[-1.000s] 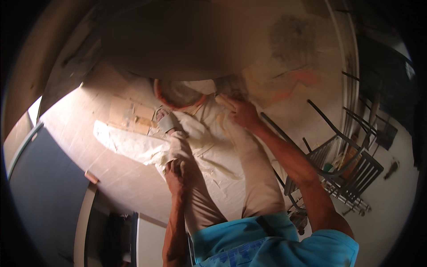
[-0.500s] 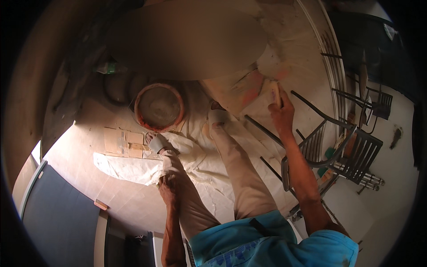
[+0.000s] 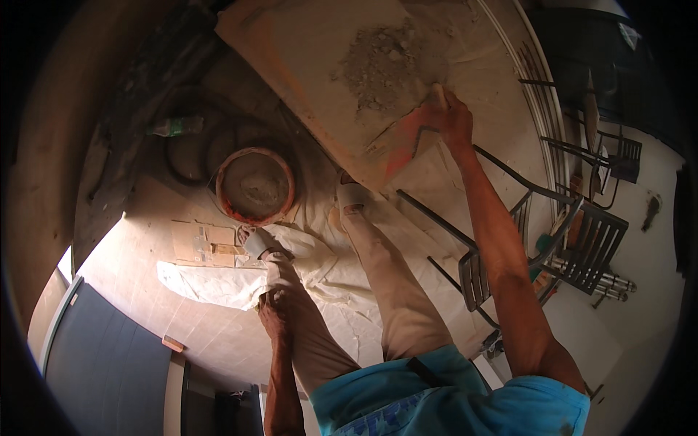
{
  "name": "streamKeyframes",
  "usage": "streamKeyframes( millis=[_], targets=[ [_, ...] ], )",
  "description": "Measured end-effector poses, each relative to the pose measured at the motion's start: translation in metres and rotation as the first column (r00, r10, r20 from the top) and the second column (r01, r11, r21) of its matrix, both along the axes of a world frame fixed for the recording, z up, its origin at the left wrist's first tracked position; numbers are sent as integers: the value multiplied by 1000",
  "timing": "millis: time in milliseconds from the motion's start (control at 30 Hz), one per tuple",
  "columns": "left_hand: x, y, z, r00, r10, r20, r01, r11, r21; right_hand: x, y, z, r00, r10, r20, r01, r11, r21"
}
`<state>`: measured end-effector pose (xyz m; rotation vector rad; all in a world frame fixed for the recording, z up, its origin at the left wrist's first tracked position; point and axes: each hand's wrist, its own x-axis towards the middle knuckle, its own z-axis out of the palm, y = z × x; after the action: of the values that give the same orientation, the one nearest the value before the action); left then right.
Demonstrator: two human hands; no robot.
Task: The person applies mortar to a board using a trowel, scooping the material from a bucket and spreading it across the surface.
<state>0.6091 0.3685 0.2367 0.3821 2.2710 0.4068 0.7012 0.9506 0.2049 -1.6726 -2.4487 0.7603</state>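
My right hand (image 3: 452,123) reaches far out and is closed round a pale, block-like tool with a straight edge (image 3: 438,97); its exact kind is hidden by my fingers. The tool rests at the edge of a pile of grey rubble and dust (image 3: 385,65). Beneath the pile lies a large tan sheet or board (image 3: 291,73) with reddish smears. My left hand (image 3: 274,316) is down against my left trouser leg, fingers curled beside the white plastic sheet (image 3: 211,283). Whatever its fingertips may hold is too small to make out.
A reddish-rimmed round tub (image 3: 291,178) with grey material stands left of my feet. Behind it lies a green-labelled bottle (image 3: 174,127). Flattened cardboard (image 3: 193,243) is near my left foot. Dark metal chairs (image 3: 592,243) crowd the right side.
My right hand has moved forward and slightly left with the tool, up to the rubble. The blurred shape that covered the sheet is gone, and the pile shows. My left hand has barely moved.
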Motion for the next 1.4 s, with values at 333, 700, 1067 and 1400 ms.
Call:
streamKeyframes(
  millis=[333, 700, 1067, 1400],
  targets=[
    [-2, 3, 6, 1000, 9, 6, -8, 999, -40, -16, -10, 22, 962, -152, -226, 61, 929, -365],
    [6, -10, -9, 999, 10, 33, -7, 997, -80, -52, -56, 30, 917, -362, -168, 184, 757, -627],
    [-2, 3, 2, 1000, -6, 14, 7, 996, -94, -61, -59, 27, 715, -676, -179, 205, 447, -871],
    [0, 0, 3, 999, -13, -37, 12, 1000, -25, -26, -84, 18, 623, -707, -335, 102, 498, -861]
  ],
)
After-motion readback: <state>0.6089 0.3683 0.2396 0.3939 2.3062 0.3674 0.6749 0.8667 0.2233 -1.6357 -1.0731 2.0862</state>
